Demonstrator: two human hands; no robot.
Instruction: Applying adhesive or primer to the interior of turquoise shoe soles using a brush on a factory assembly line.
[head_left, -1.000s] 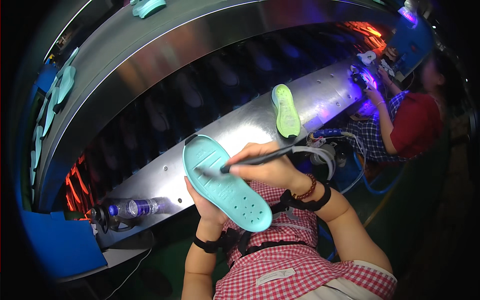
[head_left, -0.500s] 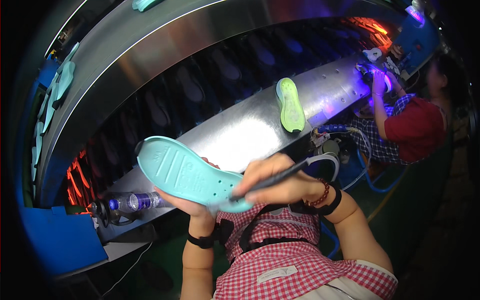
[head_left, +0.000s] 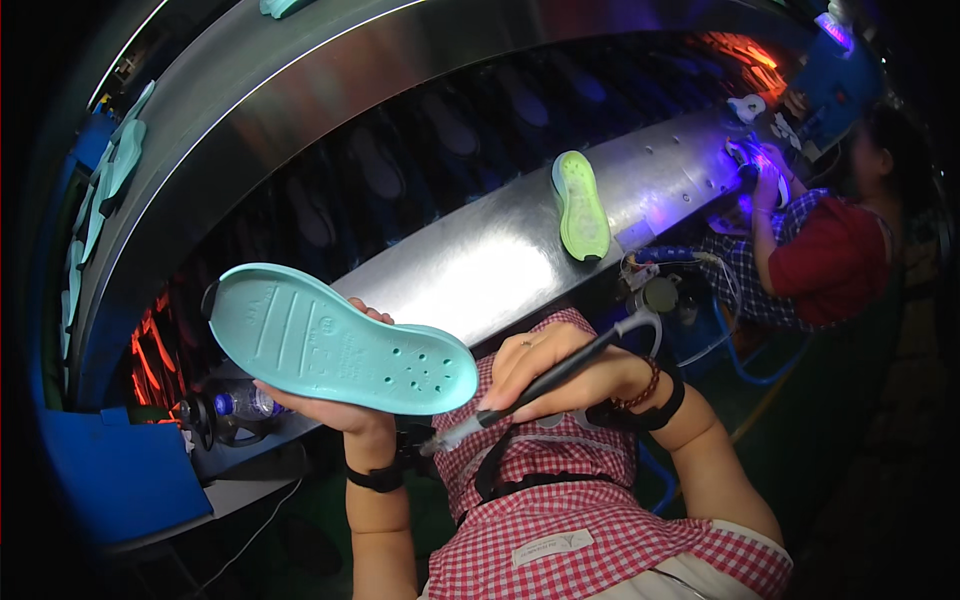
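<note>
A small white rectangular label [head_left: 553, 547] is sewn onto the red-and-white checked apron, below the right hand's grip on the brush and toward the person's waist; its faint print is too small to tell. A clear plastic bottle [head_left: 238, 405] with a blue label band lies on its side just left of and below the left hand's grip on the sole. No signs or screens show.
</note>
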